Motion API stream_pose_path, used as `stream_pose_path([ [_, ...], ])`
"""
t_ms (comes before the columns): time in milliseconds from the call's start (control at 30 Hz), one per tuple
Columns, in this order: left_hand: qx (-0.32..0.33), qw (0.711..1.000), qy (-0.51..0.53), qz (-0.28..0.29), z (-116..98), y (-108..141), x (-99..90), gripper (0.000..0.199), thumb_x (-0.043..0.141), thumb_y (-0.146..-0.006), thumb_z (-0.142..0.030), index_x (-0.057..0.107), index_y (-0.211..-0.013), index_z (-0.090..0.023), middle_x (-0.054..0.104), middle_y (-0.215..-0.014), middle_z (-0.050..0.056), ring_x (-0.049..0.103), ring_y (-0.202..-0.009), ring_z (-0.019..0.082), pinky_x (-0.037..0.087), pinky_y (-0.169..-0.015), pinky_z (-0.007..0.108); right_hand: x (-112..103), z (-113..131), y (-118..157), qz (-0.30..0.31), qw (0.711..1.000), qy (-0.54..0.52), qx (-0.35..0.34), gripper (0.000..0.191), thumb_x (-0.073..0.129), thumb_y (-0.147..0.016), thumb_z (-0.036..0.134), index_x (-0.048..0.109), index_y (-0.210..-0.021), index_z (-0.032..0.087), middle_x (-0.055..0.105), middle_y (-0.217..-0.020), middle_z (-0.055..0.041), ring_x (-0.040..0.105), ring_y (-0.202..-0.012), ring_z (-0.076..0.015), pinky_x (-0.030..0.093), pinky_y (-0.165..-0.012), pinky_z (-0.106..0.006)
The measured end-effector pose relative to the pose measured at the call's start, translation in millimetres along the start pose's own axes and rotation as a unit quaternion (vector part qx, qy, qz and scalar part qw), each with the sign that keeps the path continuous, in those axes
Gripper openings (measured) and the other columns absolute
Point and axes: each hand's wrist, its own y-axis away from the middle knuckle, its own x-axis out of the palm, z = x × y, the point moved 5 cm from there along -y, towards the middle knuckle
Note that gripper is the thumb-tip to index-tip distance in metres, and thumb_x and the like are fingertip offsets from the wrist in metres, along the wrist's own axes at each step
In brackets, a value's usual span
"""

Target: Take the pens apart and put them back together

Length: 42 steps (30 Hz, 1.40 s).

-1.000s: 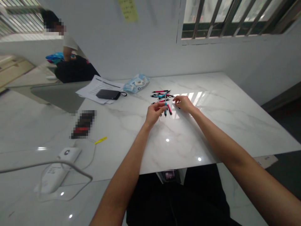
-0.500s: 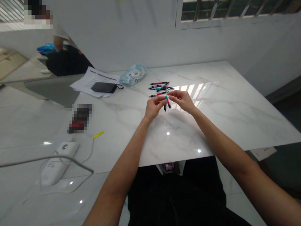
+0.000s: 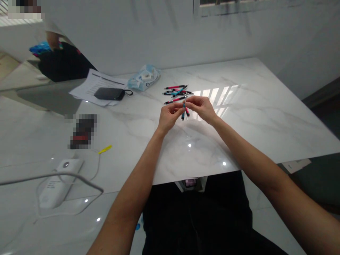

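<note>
While the left hand (image 3: 170,117) and right hand (image 3: 202,108) close in on a small bunch of pens (image 3: 184,110), they sit much nearer each other than a second ago, when the right hand was still apart and lower on the bunch's far side. The whole view has also tipped lower, so less window shows. Grip: both hands narrow, thumbs and forefingers pinching the bunch from opposite sides, fingertips almost meeting, other fingers loosely curled. Pink and teal barrels hang below the pinch, a little above the marble table (image 3: 247,127). Loose pens (image 3: 176,94) lie just behind the hands, crossed over each other. Left of those pens are papers (image 3: 92,85) with a black pouch (image 3: 109,94) on top, and a crumpled plastic packet (image 3: 144,78) sits nearer, just behind-left of them - neither is touched.
</note>
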Motion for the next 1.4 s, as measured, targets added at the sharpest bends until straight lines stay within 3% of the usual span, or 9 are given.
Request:
stream_pose_path([
  [533, -0.004, 1.000, -0.026, 0.015, 0.7, 1.0, 1.7, 0.039, 0.094, -0.081, -0.051, 0.084, -0.099, -0.018, 0.084, -0.093, 0.007, 0.078, -0.078, 0.018, 0.060, -0.071, 0.029, -3.0, -5.2, -2.3, -0.014, 1.000, -0.004, 0.000, 0.059, 0.086, -0.079, 0.079, 0.083, -0.101, 0.024, 0.077, -0.093, -0.0033, 0.069, -0.088, -0.0170, 0.058, -0.075, -0.031],
  [767, -0.012, 0.999, -0.039, 0.029, 3.5, 1.3, 3.9, 0.027, 0.087, -0.088, -0.041, 0.078, -0.099, -0.018, 0.079, -0.092, 0.005, 0.073, -0.077, 0.013, 0.057, -0.071, 0.025, -29.2, 2.3, -7.8, -0.068, 0.997, -0.021, 0.001, 0.058, 0.074, -0.091, 0.081, 0.077, -0.125, 0.034, 0.078, -0.114, -0.0045, 0.073, -0.116, -0.0217, 0.061, -0.084, -0.031],
  [900, -0.013, 1.000, -0.023, 0.009, 0.5, -0.9, 2.7, 0.020, 0.075, -0.097, -0.039, 0.071, -0.093, -0.020, 0.073, -0.085, 0.002, 0.067, -0.074, 0.012, 0.056, -0.071, 0.026, -37.8, 6.4, -8.5, -0.092, 0.995, 0.041, 0.005, 0.057, 0.068, -0.098, 0.077, 0.075, -0.131, 0.032, 0.077, -0.115, -0.0053, 0.073, -0.117, -0.0220, 0.061, -0.084, -0.031],
  [1033, -0.039, 0.999, 0.002, -0.034, -0.7, -3.2, -2.3, 0.026, 0.063, -0.106, -0.038, 0.065, -0.086, -0.021, 0.054, -0.069, -0.002, 0.052, -0.058, 0.010, 0.046, -0.058, 0.024, -28.1, 8.4, -4.8, -0.079, 0.991, 0.106, 0.003, 0.050, 0.071, -0.099, 0.069, 0.078, -0.122, 0.025, 0.077, -0.109, -0.0063, 0.074, -0.110, -0.0217, 0.061, -0.082, -0.031],
  [1167, -0.034, 0.998, -0.001, -0.052, -2.1, -3.2, -6.4, 0.031, 0.079, -0.097, -0.051, 0.068, -0.088, -0.023, 0.045, -0.062, -0.005, 0.043, -0.051, 0.010, 0.036, -0.051, 0.025, -9.5, 7.7, 1.4, -0.038, 0.993, 0.115, -0.016, 0.042, 0.079, -0.093, 0.063, 0.082, -0.109, 0.024, 0.079, -0.104, -0.0065, 0.074, -0.102, -0.0227, 0.061, -0.082, -0.034],
  [1267, -0.021, 0.998, -0.021, -0.054, -5.3, -1.2, -7.2, 0.038, 0.091, -0.084, -0.057, 0.076, -0.096, -0.024, 0.051, -0.063, -0.005, 0.047, -0.053, 0.011, 0.037, -0.052, 0.026, 2.0, 6.4, 6.5, -0.006, 0.993, 0.115, -0.032, 0.038, 0.079, -0.093, 0.059, 0.085, -0.104, 0.024, 0.081, -0.099, -0.0060, 0.074, -0.094, -0.0219, 0.062, -0.084, -0.037],
  [1400, -0.018, 0.998, -0.025, -0.053, -7.2, 0.6, -5.9, 0.045, 0.094, -0.079, -0.062, 0.080, -0.098, -0.024, 0.066, -0.073, -0.001, 0.052, -0.057, 0.011, 0.039, -0.052, 0.026, 11.4, 5.9, 11.1, 0.031, 0.990, 0.124, -0.058, 0.033, 0.077, -0.096, 0.054, 0.087, -0.103, 0.023, 0.082, -0.095, -0.0051, 0.072, -0.087, -0.0203, 0.063, -0.086, -0.039],
])
